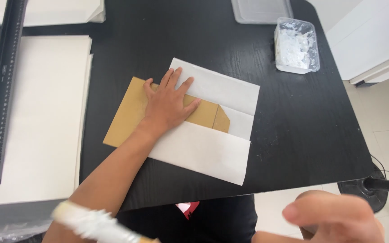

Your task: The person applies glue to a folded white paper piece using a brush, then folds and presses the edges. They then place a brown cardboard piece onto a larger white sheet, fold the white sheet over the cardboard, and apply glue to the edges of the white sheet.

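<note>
My left hand [169, 102] lies flat, fingers spread, on a brown cardboard piece [127, 114] in the middle of the black table [293, 112]. A white sheet of paper [203, 150] is folded around the cardboard, with one flap over its near edge and another [223, 87] lying beyond it. The cardboard's cut corner [221, 121] shows between the flaps. My right hand [336, 220] hovers blurred at the bottom right, off the table's near edge, and appears to hold nothing.
A clear plastic tub of white paste [296, 45] stands at the back right, with a clear lid [261, 10] behind it. Stacks of white sheets [37, 112] and a long black ruler [1, 94] lie at the left. White floor and a cabinet are on the right.
</note>
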